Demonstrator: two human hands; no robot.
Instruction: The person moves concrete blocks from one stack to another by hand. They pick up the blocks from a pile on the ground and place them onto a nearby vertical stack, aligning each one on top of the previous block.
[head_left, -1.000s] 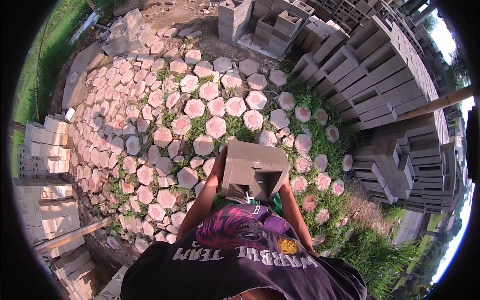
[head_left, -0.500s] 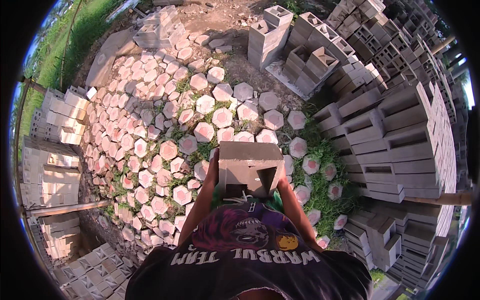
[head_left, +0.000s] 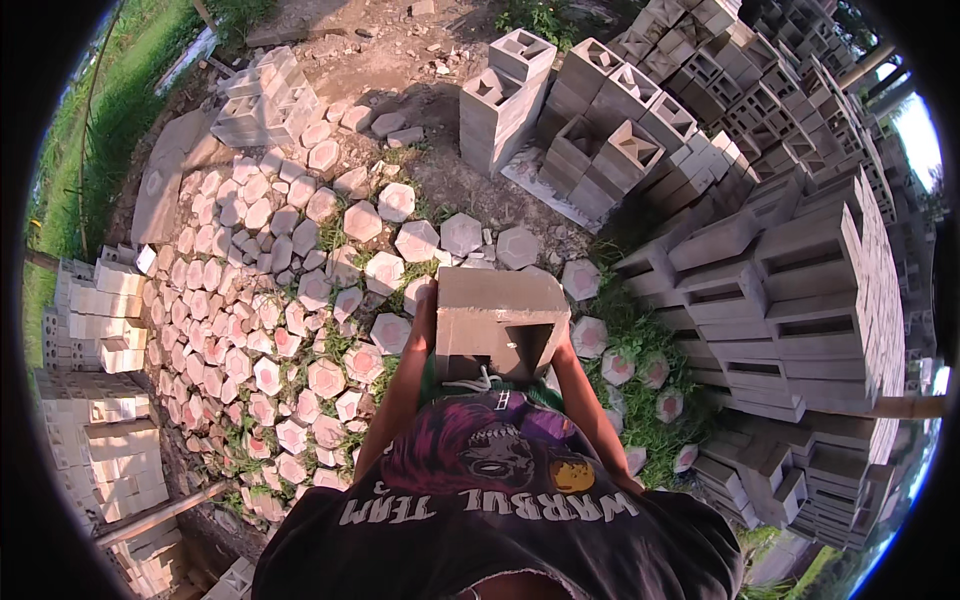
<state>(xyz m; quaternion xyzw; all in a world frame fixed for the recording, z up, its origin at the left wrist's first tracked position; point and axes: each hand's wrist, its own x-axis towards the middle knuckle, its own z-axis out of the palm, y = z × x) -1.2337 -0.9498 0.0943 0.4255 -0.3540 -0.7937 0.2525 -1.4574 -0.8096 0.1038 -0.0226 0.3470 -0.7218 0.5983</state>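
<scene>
I carry one grey hollow concrete block (head_left: 500,318) before my chest. My left hand (head_left: 424,312) presses its left side and my right hand (head_left: 562,345) presses its right side, two hands clamping it between them. Below the block lie many pink hexagonal paving stones (head_left: 300,330); right of it, stacked grey concrete blocks (head_left: 800,280).

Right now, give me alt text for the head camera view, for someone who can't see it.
A person carries a grey hollow concrete block against their chest, left hand and right hand gripping its sides. They stand on hexagonal paving stones with grass between, and stacks of concrete blocks rise to the right.
</scene>
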